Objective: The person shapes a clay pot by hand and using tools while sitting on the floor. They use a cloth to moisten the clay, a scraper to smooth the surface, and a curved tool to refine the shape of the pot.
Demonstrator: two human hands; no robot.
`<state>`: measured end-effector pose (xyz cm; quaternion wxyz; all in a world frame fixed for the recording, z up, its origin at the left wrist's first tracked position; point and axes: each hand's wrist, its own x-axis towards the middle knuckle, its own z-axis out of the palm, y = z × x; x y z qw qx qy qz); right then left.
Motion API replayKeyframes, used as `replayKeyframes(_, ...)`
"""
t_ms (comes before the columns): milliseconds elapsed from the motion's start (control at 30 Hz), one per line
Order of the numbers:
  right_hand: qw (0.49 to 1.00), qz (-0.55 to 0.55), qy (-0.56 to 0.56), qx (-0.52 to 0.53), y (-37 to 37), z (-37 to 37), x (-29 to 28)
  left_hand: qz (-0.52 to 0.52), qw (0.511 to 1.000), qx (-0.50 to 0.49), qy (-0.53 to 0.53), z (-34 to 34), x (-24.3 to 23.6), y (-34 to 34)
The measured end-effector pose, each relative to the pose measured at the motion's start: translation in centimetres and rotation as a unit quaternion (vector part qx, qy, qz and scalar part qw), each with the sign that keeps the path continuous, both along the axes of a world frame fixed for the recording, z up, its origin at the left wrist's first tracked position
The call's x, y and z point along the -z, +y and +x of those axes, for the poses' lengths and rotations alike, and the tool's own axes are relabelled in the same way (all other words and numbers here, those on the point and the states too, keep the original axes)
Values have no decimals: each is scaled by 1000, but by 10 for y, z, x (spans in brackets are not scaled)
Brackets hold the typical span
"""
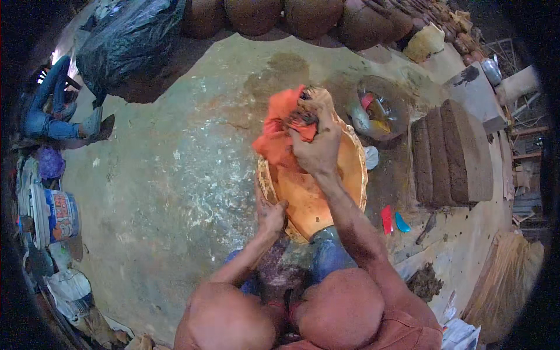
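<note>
A large orange basin-like vessel [300,201] with a rough, chipped pale rim stands tilted in front of me, its hollow side showing. My left hand [272,217] grips its near left rim, thumb on the inside and fingers hidden behind the wall. Up at the far part of the vessel, my right hand [319,143] is closed on a bunched orange-red cloth [279,131] with dark smudges. The cloth hangs over the far left rim and covers part of it.
Rounded brown pots [254,14] line the far edge beside black plastic sheeting [131,49]. At right are a dark basin [396,125] with items inside, stacked clay slabs [449,154], and red [387,220] and blue [402,222] flat pieces. Another person's legs [49,116] and a bucket [61,214] are at left.
</note>
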<state>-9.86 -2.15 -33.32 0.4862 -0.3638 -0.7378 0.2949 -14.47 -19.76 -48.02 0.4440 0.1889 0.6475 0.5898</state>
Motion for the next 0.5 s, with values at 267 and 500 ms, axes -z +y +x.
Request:
replayKeyframes(267, 966, -5, -158, -204, -22, -180, 16, -21, 987, -34, -156, -21, -9, 4)
replayKeyframes(500, 882, -139, -229, -388, -71, -244, 63, -16, 996, 4, -84, -32, 12, 1)
